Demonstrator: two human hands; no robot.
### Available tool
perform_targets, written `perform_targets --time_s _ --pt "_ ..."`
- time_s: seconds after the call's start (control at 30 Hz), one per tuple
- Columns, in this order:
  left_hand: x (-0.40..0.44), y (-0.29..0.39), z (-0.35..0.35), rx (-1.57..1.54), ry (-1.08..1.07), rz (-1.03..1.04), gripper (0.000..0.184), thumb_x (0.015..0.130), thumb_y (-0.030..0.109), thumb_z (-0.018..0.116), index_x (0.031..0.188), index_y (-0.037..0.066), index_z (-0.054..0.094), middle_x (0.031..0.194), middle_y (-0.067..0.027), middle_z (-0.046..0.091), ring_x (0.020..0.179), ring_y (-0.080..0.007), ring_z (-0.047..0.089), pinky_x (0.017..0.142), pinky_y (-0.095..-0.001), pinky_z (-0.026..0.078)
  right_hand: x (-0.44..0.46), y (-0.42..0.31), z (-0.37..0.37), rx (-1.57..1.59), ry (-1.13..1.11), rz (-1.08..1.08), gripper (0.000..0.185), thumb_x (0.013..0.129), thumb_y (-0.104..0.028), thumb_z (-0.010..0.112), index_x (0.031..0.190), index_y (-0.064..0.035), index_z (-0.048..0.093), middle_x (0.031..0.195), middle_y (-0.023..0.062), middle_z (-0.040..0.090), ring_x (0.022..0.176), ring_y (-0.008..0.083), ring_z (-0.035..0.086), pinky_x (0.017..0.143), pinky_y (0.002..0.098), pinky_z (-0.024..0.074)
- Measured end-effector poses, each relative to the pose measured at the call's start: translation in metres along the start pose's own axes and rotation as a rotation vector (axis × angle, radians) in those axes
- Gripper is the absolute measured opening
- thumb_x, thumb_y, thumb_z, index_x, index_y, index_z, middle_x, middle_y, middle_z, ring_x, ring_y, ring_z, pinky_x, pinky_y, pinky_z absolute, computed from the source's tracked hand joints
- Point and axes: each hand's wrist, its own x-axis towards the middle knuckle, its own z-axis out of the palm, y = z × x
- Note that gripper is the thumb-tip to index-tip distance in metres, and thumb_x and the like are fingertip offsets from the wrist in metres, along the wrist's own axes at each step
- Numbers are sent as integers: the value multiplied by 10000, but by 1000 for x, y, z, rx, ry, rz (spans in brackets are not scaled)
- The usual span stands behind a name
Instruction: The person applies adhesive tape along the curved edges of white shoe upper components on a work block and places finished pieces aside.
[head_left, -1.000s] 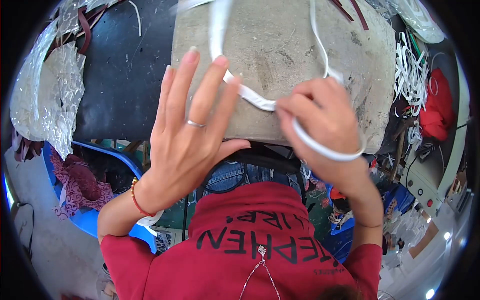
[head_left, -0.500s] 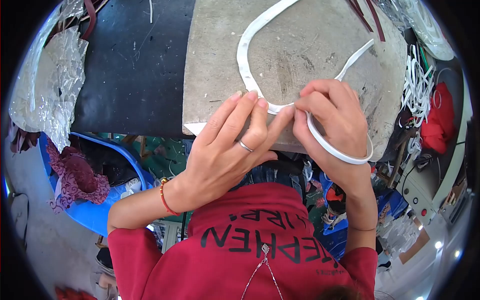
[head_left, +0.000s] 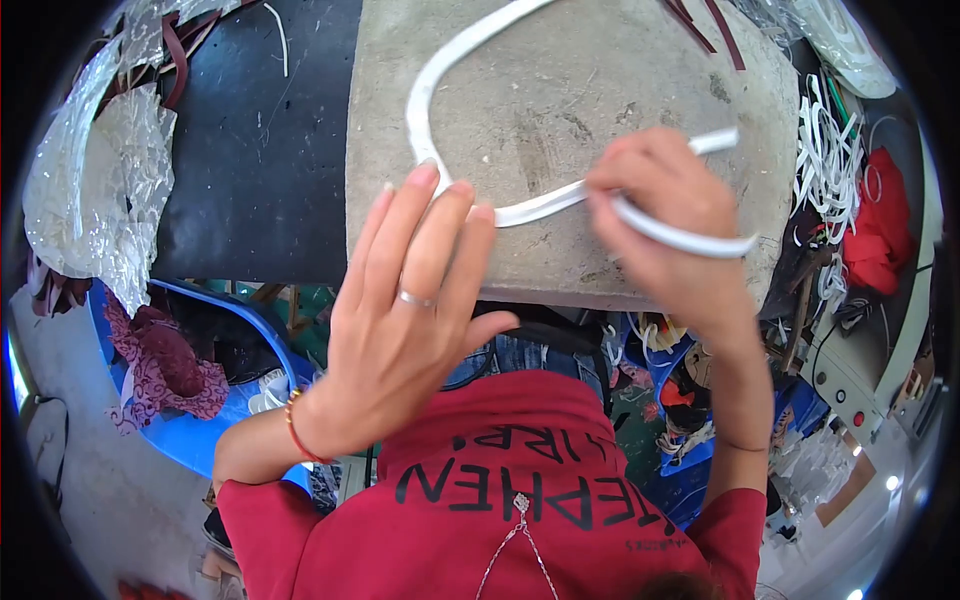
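A long white strip (head_left: 425,95) curves over the stained grey work slab (head_left: 480,265). My left hand (head_left: 400,290) lies flat with its fingers stretched out, the fingertips pressing on the bend of the strip. To the right, my right hand (head_left: 685,225) is closed, thumb and fingers pinching the strip near where its lengths meet. A narrow white length (head_left: 685,238) runs across the back of this hand, and a white end (head_left: 715,140) sticks out beyond the knuckles. Motion smears the right hand, and its fingers partly hide the strip.
A black surface (head_left: 260,150) adjoins the slab, with crumpled clear plastic (head_left: 100,190) at its left. Dark red strips (head_left: 725,35) lie at the slab's far edge. White cords (head_left: 830,160) hang at right beside red cloth (head_left: 880,220). A blue bin (head_left: 185,445) stands lower left.
My left hand has slid left and its fingers have straightened. My right hand has moved slightly up and right, still pinching. The strip's curve has shifted left, and more of it shows between the hands.
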Motion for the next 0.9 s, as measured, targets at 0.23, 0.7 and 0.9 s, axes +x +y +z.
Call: perform_targets --time_s 0.23,0.7,0.9 --pt "2 23 28 -6 -71 64 799 786 532 627 1378 19 468 1382 -151 492 1277 -303 483 1051 -405 422 -14 13 -30 524 21 473 355 779 -125 780 1085 -30 625 925 65 655 845 150 623 748 268 515" --pt "66 41 27 32 -178 154 769 764 576 588 1293 19 566 1301 -125 535 1205 -265 516 989 -378 428 -20 37 -24 149 59 187 215 777 -61 724 971 -25 638 837 68 620 792 187 625 693 287 489" --pt "71 45 33 163 -163 235 817 822 675 450 1306 28 573 1265 -112 550 1144 -252 546 956 -375 456 -41 77 -70 550 9 630 231 802 -108 768 992 -12 680 860 40 667 775 109 619 706 232 493"
